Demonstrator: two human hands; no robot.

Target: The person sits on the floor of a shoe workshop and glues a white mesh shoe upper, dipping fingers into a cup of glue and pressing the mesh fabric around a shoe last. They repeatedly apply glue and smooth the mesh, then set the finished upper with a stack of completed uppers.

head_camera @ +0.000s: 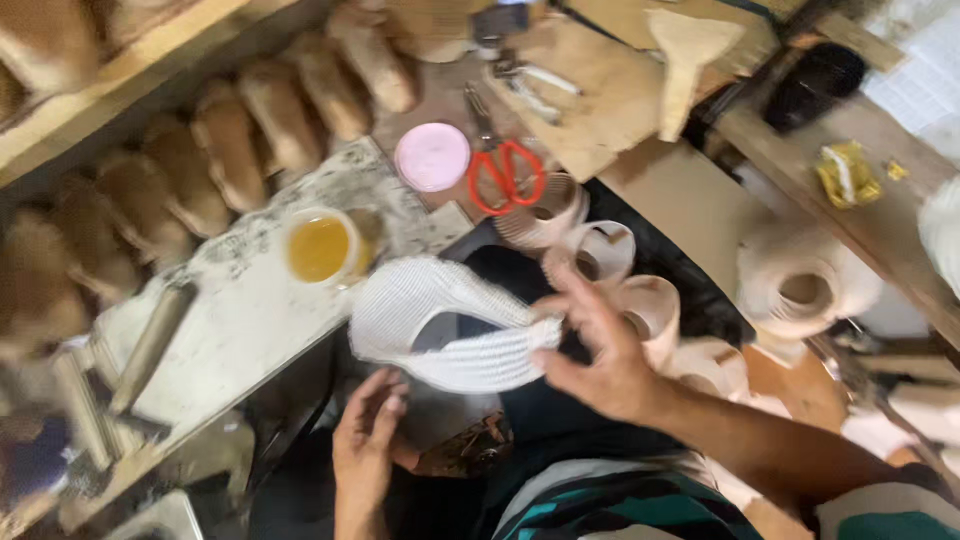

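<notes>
- 2 bare hands work on 1 white woven shoe upper [450,325], which sits above the person's lap, just in front of the spattered work board [250,310].
- The right hand [600,350] pinches the right end of the upper between thumb and fingers, the remaining fingers spread; the grip is closed on the fabric.
- The left hand [365,445] lies beneath the upper's lower edge, fingers loosely curled and touching or nearly touching it. Motion blur prevents a firm finding on whether it grips.
- Judgement: the piece is soft and folds easily, so support from both ends would keep its curved opening from collapsing.
- Judgement: a light pinch at the edge, not the woven middle, would avoid distorting the ribbing.
- The cup of yellow liquid [320,248] stands on the board, near the upper's left end; the fabric is best kept off its rim.
- Orange-handled scissors [505,175] and a pink lid [432,157] lie further back, well apart from both hands.
- Several pale tape rolls [600,250] crowd the area just behind the right hand.
</notes>
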